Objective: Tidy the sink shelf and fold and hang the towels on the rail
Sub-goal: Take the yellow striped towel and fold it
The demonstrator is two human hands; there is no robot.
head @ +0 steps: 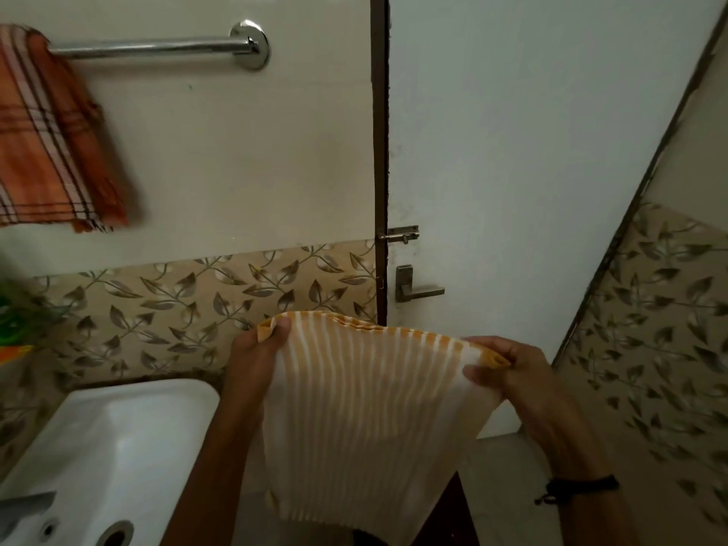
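Observation:
A white towel with yellow-orange stripes (366, 407) hangs folded in front of me, stretched by its top edge between both hands. My left hand (256, 356) pinches its top left corner, and my right hand (508, 368) pinches its top right corner. The chrome towel rail (157, 47) runs along the wall at the upper left, well above the hands. An orange checked towel (51, 151) hangs over the rail's left part, and the rail's right part is bare.
A white sink (110, 439) sits at the lower left, with green and orange items (12, 329) at the left edge beside it. A white door with a latch (400, 235) and a lever handle (417, 289) stands straight ahead. Leaf-patterned tiles line the walls.

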